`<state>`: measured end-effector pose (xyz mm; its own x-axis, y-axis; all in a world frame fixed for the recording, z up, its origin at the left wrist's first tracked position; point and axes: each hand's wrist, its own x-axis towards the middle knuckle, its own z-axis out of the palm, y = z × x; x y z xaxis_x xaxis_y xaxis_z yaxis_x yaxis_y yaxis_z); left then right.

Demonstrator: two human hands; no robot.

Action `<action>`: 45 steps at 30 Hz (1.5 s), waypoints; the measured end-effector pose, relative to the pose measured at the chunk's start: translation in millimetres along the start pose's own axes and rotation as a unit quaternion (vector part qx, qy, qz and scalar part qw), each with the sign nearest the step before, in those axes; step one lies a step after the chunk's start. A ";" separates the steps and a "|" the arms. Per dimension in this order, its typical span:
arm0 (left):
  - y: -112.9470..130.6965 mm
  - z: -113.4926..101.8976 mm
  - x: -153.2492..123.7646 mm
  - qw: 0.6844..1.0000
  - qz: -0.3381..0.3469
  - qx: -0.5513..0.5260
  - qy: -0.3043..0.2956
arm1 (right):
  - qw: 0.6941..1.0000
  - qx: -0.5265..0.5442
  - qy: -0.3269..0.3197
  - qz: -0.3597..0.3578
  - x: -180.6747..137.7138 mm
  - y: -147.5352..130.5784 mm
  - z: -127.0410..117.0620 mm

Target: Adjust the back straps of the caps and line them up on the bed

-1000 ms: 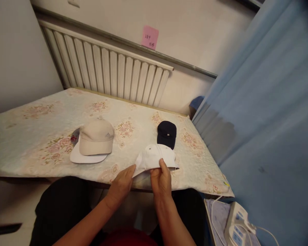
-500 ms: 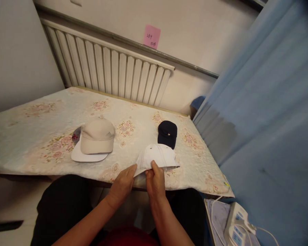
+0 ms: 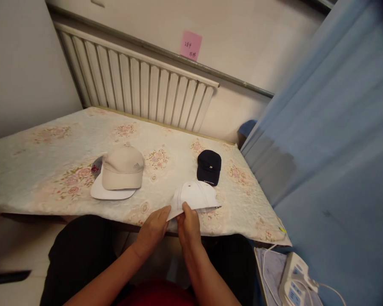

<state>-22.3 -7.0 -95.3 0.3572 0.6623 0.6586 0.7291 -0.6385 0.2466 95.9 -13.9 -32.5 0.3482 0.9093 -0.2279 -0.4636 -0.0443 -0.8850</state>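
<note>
Between both hands I hold a white baseball cap over the front edge of the bed, its brim toward the left. My left hand is closed on the brim's end. Thumb on top and fingers underneath, my right hand pinches the cap's lower edge near the brim. Just behind it, a black cap lies on the bed, facing me. To the left, a beige cap sits on top of another cap with a white brim. A greyish piece with a red mark pokes out beside them.
A flowered sheet covers the bed. Behind it are a radiator and a pink note on the wall. A blue curtain hangs at the right. A power strip with cables lies at the lower right.
My right hand has slid slightly left along the cap's edge, toward the brim. The white cap has dropped a little, showing more of the black cap's brim.
</note>
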 end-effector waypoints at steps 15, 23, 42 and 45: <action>-3.3 -10.7 -9.9 0.998 -0.012 -0.056 -0.011 | 0.984 0.171 -0.002 -0.040 7.2 -15.7 -12.2; 8.2 -19.4 -1.1 0.995 -0.039 -0.090 -0.001 | 0.981 0.192 0.009 -0.007 9.4 -16.7 -16.3; 32.5 -38.5 11.6 0.951 -0.150 -0.264 -0.060 | 0.975 0.150 -0.144 -0.084 -13.5 -44.6 -13.6; 35.9 -43.6 13.1 0.949 -0.155 -0.267 -0.062 | 0.979 0.098 -0.164 -0.066 -12.8 -39.2 -20.4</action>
<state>-16.9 -38.3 -46.8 0.2644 0.8707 0.4147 0.4221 -0.4911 0.7620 126.2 -32.2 -3.2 0.1492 0.9873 0.0544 -0.5904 0.1331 -0.7960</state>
